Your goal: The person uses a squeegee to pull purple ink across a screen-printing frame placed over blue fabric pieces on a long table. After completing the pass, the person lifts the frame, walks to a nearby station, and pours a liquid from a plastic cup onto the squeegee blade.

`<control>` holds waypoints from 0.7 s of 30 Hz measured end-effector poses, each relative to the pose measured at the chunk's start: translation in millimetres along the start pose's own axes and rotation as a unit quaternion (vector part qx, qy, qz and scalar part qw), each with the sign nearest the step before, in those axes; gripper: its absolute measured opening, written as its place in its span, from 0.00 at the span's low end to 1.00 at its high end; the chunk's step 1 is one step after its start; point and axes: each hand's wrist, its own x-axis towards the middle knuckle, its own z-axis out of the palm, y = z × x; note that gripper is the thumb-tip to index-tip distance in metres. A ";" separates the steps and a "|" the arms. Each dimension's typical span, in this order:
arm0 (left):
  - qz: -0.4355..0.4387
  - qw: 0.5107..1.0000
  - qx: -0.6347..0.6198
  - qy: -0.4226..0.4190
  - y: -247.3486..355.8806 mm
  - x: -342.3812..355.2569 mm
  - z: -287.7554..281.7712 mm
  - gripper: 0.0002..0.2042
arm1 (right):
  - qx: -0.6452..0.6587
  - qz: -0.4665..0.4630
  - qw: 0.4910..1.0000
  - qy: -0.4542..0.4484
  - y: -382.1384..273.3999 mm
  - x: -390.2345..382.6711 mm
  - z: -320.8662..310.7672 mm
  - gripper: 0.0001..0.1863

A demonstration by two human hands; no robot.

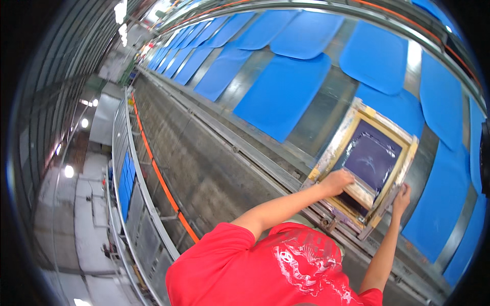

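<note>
A wooden-edged printing screen (329,154) lies at a tilt to the view on the long table, partly over a blue fabric piece (393,106). Dark ink (368,159) covers much of its mesh, with glossy wet streaks near the edges. Inside the frame, toward its near end, stands a squeegee (359,193) with a pale wooden handle. My left hand (338,182) is closed around the left end of that handle. At the frame's right side, my right hand (401,198) grips the outer edge; its fingertips are partly hidden.
Blue cut fabric pieces (284,97) lie in rows along the metal table (324,120). A rail (240,149) runs along its near edge. To the left are a concrete aisle (189,148), an orange hose or cable (162,181) and another table (145,224) with blue pieces.
</note>
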 end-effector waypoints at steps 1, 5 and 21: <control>0.003 1.000 0.005 0.000 -4.3 -12.0 7.4 0.23 | -0.010 0.029 0.999 -0.010 -8.7 2.7 4.0 0.17; -0.012 0.999 -0.024 0.030 -6.1 -27.1 7.3 0.24 | -0.006 -0.007 0.998 0.058 -39.4 7.8 1.1 0.16; -0.065 0.997 -0.019 0.039 -60.3 -61.6 -164.3 0.28 | 0.062 -0.064 0.991 0.105 -234.5 -21.0 68.7 0.12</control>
